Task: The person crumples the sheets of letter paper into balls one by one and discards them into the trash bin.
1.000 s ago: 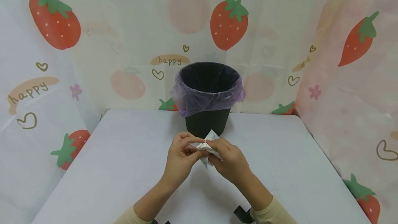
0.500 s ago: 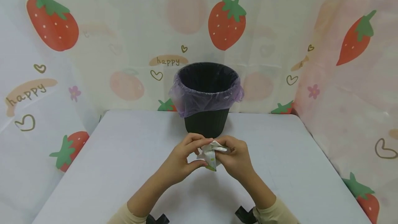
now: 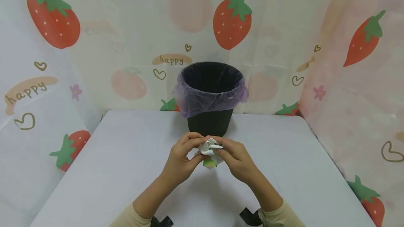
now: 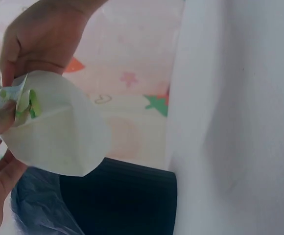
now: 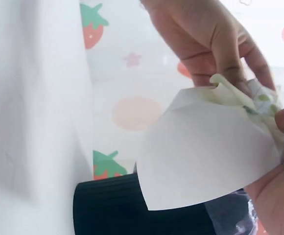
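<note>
A crumpled, folded piece of white paper (image 3: 208,150) with green print is held between both hands above the table. My left hand (image 3: 181,155) pinches it from the left, thumb below and fingers above. My right hand (image 3: 237,156) grips the other side, fingers bent over it. In the left wrist view the paper (image 4: 59,129) spreads out in a broad pale flap beyond the fingers. The right wrist view shows the flap of paper (image 5: 201,152) plain white, with its green-printed part bunched up at the fingertips.
A black trash can (image 3: 209,122) lined with a purple plastic bag (image 3: 205,102) stands just beyond the hands at the back of the white table (image 3: 126,157). Strawberry-printed curtains (image 3: 132,20) enclose the back and sides. Black straps (image 3: 250,216) sit at the wrists.
The paper has been turned and squashed between the fingers, from a pointed fold to a more bunched shape with green print showing below. Both hands have shifted their grip and stay close together.
</note>
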### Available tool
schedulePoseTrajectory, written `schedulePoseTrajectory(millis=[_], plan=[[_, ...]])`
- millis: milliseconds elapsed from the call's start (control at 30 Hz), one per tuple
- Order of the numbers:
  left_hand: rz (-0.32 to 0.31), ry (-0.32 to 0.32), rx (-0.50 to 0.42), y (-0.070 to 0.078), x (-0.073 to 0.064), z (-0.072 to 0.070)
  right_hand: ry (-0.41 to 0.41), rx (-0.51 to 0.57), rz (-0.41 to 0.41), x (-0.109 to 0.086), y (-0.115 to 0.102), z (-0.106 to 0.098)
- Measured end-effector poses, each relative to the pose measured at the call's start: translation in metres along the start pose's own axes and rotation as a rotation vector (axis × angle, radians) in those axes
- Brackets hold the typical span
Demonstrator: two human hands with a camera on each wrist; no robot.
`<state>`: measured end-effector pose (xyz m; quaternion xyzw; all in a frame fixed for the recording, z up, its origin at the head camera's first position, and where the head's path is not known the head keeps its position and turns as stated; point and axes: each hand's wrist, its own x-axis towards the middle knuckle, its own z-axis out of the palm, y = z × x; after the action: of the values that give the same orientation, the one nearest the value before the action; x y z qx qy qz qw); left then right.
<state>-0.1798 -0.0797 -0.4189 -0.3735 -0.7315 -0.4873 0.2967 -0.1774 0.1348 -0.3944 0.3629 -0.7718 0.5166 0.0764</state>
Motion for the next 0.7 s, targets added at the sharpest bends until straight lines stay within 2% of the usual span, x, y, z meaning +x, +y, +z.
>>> schedulePoseTrajectory(millis=[133, 300, 400, 533, 600, 700], plan=[[-0.012, 0.049, 0.015, -0.001, 0.001, -0.002, -0.073, -0.064, 0.028, 0.0, -0.002, 0.003], [-0.079, 0.064, -0.033, 0.001, 0.003, -0.006, -0.115, -0.15, -0.054, 0.002, 0.002, 0.003], [-0.165, 0.058, -0.088, 0.001, 0.004, -0.008, -0.165, -0.206, -0.106, 0.003, 0.004, -0.002], [-0.329, 0.05, -0.196, 0.0, 0.003, -0.012, -0.229, -0.292, -0.157, 0.003, 0.006, -0.006], [-0.405, 0.052, -0.252, 0.001, 0.003, -0.013, -0.221, -0.342, -0.197, 0.003, 0.007, -0.005], [-0.488, 0.071, -0.317, 0.002, 0.001, -0.013, -0.155, -0.426, -0.273, 0.002, 0.01, 0.0]])
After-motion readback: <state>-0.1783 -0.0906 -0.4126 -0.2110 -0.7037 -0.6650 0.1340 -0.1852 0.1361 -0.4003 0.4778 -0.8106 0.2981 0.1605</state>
